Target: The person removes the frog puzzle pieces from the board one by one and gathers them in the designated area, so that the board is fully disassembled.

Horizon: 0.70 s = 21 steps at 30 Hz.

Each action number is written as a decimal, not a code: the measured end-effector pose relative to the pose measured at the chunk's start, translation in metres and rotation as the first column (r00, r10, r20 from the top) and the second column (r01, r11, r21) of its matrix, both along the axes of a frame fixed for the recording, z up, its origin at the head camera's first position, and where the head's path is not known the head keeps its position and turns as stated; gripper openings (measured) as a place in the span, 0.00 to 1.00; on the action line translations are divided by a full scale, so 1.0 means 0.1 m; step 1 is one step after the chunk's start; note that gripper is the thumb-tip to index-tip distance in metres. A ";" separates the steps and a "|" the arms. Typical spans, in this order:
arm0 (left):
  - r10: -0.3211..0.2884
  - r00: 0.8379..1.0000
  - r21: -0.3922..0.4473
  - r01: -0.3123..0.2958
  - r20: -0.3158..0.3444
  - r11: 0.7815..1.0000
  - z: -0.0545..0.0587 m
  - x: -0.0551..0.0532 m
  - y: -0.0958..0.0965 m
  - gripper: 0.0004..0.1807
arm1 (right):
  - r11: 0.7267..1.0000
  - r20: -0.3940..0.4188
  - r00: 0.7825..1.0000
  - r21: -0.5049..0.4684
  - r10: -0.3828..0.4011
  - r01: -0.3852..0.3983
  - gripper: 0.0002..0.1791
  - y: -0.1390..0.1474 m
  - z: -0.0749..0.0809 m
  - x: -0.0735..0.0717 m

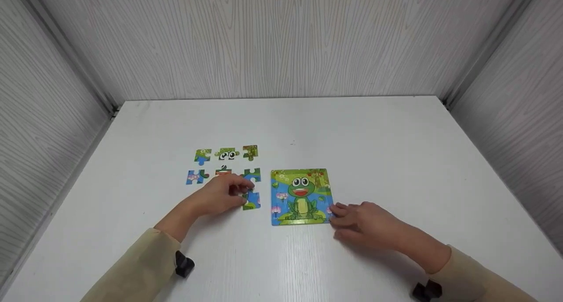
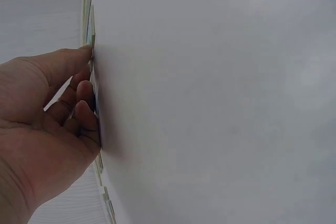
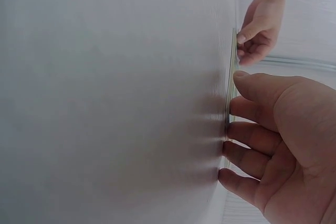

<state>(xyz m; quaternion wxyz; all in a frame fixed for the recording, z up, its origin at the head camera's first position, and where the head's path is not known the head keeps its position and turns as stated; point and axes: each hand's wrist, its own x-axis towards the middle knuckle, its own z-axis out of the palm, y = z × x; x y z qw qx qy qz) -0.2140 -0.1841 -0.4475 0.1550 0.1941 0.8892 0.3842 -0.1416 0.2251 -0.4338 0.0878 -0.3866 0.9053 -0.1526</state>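
Observation:
My left hand (image 1: 221,194), fingers bent, has its thumb and index finger at a blue-and-green jigsaw puzzle piece (image 1: 254,201) lying on the table. In the left wrist view, the left hand's thumb (image 2: 68,61) meets the thin edge of a piece, while other fingertips rest on the tabletop. Part of the lower piece area is hidden under this hand. A square frog puzzle board (image 1: 301,197) lies flat between the hands. Beside its lower right edge, my right hand (image 1: 365,225) rests with fairly straight, spread fingers touching the edge. In the right wrist view, its fingertips (image 3: 239,129) reach the table.
Several loose puzzle pieces lie in rows left of the board, among them an eyes piece (image 1: 227,154), a corner piece (image 1: 250,151) and a pink-flower piece (image 1: 195,176). White grained panels (image 1: 281,42) enclose the white table (image 1: 396,135) at back and sides.

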 end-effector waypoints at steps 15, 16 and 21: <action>-0.018 1.000 0.019 0.018 -0.011 1.000 0.28 0.04 0.18 0.20 | 1.000 -0.065 0.998 0.004 0.025 -0.025 0.19 0.00 -0.02 0.00; -0.032 0.999 0.018 0.032 -0.018 0.999 0.30 0.04 0.23 0.20 | 1.000 -0.065 0.998 0.006 0.024 -0.024 0.19 0.00 -0.02 0.00; -0.107 0.993 0.016 0.107 -0.043 0.994 0.36 0.06 0.51 0.20 | 1.000 -0.051 0.999 0.007 0.013 -0.013 0.20 0.00 0.00 0.00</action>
